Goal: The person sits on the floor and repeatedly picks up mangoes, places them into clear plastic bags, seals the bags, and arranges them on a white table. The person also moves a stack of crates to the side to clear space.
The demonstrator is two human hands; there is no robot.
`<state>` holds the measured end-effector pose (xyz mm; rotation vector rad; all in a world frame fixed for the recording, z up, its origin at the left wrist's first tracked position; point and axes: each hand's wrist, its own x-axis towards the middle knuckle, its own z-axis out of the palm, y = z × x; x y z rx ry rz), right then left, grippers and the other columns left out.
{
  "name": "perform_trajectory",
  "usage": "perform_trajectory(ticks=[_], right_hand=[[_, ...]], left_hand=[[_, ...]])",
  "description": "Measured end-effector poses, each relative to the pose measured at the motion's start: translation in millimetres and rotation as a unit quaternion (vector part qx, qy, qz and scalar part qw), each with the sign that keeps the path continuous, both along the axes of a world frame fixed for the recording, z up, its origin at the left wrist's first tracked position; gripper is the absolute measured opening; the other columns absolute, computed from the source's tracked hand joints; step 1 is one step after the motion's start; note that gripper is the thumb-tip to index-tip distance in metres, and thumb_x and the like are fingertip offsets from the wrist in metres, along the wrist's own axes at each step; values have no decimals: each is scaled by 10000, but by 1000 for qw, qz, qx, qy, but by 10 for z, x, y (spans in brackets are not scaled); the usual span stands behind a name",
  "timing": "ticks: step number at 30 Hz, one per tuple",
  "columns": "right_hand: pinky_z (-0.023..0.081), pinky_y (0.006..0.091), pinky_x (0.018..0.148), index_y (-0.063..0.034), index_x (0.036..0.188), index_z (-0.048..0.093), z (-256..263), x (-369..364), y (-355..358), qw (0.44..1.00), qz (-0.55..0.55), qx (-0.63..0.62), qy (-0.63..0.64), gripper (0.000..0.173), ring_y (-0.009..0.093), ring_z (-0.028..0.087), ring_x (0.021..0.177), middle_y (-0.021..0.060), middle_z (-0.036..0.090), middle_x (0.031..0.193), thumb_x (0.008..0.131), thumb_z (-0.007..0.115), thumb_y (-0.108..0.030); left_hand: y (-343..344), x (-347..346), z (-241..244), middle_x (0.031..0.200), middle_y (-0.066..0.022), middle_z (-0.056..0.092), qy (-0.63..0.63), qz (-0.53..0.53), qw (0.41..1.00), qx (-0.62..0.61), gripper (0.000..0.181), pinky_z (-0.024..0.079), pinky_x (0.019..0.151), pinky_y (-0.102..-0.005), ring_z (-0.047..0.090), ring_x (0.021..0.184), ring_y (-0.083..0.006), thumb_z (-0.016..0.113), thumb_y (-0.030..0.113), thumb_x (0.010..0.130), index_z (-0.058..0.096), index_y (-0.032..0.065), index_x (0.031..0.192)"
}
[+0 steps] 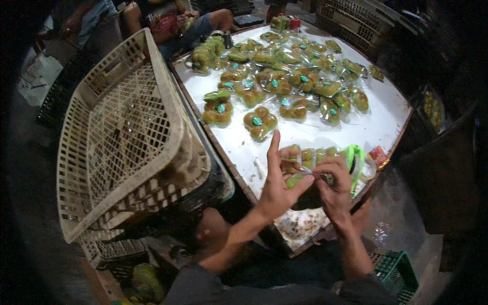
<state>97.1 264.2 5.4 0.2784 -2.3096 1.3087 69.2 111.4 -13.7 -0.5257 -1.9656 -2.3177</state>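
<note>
Both my hands meet above the near corner of a white-topped table (pixel 305 131). Between them is a clear plastic bag (pixel 306 170) with something green showing inside. My left hand (pixel 280 187) pinches the bag's edge between thumb and fingers, its index finger pointing up. My right hand (pixel 336 185) grips the same edge with its fingertips. Just beyond stands a row of bagged greenish-brown fruit (pixel 318 153), partly hidden by my fingers. Beside my right hand is a bright green bag-neck tape sealer (pixel 355 166), its lower part behind the hand.
Several clear bags of round fruit with green stickers (pixel 272 82) spread over the table. A tape roll (pixel 368 169) and a red packet (pixel 378 155) lie at the right edge. A large beige plastic crate (pixel 173 152) stands left; a green crate (pixel 400 272) sits low right. Another person's hand (pixel 187 17) is far off.
</note>
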Motion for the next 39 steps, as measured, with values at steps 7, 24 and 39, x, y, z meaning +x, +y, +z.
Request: perform_trajectory(ticks=[7, 24, 39], right_hand=[[474, 336, 763, -31, 1018, 645, -183, 31, -17, 993, -14, 114, 20, 272, 270, 579, 914, 110, 583, 976, 764, 690, 52], [441, 343, 926, 5, 1147, 567, -573, 238, 590, 944, -275, -177, -46, 265, 218, 569, 1030, 130, 603, 1067, 960, 546, -183], [450, 335, 734, 38, 828, 671, -985, 858, 934, 914, -348, -79, -195, 320, 203, 578, 762, 122, 604, 827, 900, 615, -269]], left_hand=[[-20, -18, 41, 740, -12, 578, -120, 19, 991, 58, 580, 437, 606, -182, 539, 678, -55, 684, 56, 869, 397, -18, 1367], [15, -88, -178, 885, -41, 545, -67, 152, 985, 50, 179, 433, 756, -267, 506, 812, -115, 592, 10, 832, 539, 9, 1003], [220, -133, -427, 828, -28, 541, -90, 110, 990, -25, 169, 427, 733, -257, 498, 782, -103, 609, 18, 812, 563, 9, 975]])
